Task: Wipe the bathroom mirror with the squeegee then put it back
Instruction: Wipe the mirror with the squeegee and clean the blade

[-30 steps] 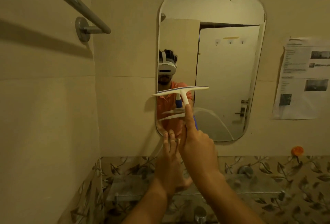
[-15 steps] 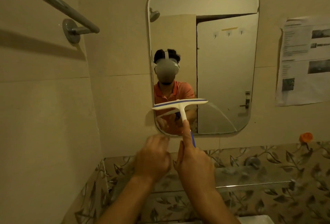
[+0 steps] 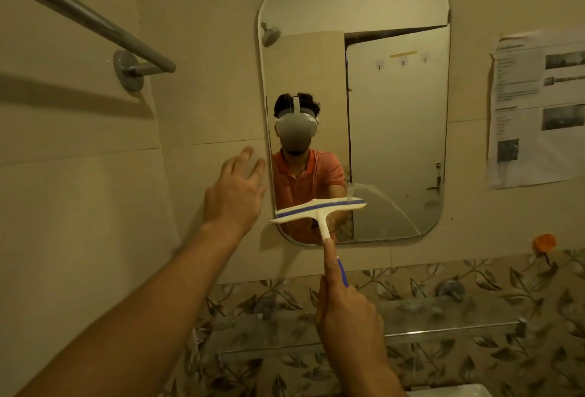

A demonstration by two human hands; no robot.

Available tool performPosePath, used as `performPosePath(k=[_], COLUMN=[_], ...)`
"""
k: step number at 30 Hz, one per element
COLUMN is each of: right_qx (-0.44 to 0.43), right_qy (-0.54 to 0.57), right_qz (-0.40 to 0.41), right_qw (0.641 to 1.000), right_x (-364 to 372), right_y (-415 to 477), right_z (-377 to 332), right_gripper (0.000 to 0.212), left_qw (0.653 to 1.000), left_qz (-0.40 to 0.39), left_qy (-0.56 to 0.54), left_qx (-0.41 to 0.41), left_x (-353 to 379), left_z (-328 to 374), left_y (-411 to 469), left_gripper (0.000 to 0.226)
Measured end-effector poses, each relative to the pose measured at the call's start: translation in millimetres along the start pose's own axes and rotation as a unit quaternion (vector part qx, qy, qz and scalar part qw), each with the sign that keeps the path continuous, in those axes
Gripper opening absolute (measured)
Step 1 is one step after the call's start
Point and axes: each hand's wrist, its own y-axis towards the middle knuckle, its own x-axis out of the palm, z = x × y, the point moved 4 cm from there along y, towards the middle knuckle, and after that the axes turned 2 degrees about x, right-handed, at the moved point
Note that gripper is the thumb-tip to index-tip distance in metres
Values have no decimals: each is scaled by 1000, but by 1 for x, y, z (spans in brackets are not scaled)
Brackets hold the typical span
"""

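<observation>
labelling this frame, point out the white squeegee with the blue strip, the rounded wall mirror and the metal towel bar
white squeegee with blue strip (image 3: pixel 318 209): head view, middle of the blade head
rounded wall mirror (image 3: pixel 395 143): head view, glass right of centre
metal towel bar (image 3: pixel 95 21): head view, mid-length of the rod

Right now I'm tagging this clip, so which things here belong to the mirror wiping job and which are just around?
In the job:
squeegee, gripped by the right hand
mirror
left hand, open, beside the mirror

Just around:
towel bar
paper notice on the wall
glass shelf
orange thing
</observation>
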Motion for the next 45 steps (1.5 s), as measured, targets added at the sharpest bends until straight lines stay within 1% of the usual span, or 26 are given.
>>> performPosePath(k=[3,7,10,14,17,20,23,26,28,32,36,37,40,45], right_qx=[-2,4,9,13,-1,-29,-36,-18,-10,-5,13,18,26,21], right_qy=[9,4,0,-8,12,44,23,15,9,-2,-12,-14,-3,7], right_qz=[6,12,7,7,38,87,119,113,98,93,42,31,12,29], right_qw=[1000,1000,1000,1000,999,995,992,993,995,996,999,999,1000,999], right_x=[-1,-2,-4,-6,-9,-15,-20,-14,-10,-3,10,13,19,24], right_y=[0,0,1,1,0,2,12,19,16,10,-3,-6,-11,-11], right_z=[0,0,-2,-5,-6,-9,-13,-11,-11,-9,-3,-2,1,3], right_gripper=[92,90,90,88,84,79,77,79,84,80,85,85,84,86], left_qw=[999,998,997,995,996,995,995,993,991,988,990,990,991,992], left_qz=[3,13,2,-10,-14,-19,-41,-63,-69,-69,-43,-40,-43,-38], left_qy=[31,35,61,83,79,79,79,87,99,122,123,122,121,116], left_qx=[17,41,55,54,51,49,54,57,60,65,57,54,45,37], left_x=[-2,-6,-5,-4,-6,-9,-12,-15,-15,-14,-13,-11,-4,4], left_z=[0,1,0,4,10,12,14,16,16,18,19,19,19,20], left_y=[3,8,11,11,13,14,14,14,15,16,17,17,18,18], left_gripper=[59,65,68,66,64,67,73,81,82,74,60,61,76,84])
